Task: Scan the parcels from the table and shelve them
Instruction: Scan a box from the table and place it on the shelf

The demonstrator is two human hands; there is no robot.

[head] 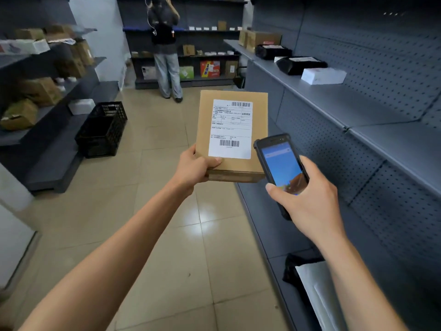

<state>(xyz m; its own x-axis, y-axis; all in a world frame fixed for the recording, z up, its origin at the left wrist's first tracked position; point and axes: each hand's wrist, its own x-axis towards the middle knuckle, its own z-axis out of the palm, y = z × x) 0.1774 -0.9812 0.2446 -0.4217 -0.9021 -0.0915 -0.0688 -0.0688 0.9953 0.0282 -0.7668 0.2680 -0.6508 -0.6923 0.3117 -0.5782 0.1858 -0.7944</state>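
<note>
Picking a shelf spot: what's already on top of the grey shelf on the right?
On the grey shelf: cardboard boxes at the far end, two black bags, a white box. The near stretch looks bare. Anything behind the boxes is hidden.

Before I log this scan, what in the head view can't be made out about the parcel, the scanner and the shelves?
- Label on the cardboard parcel: text too small to read.
- Parcel's underside: hidden by the box and the left hand.
- Handheld scanner: screen blurred; lower body covered by the right hand.
- Black bag on the low right shelf: partly behind the right forearm, cut by the bottom edge.
</note>
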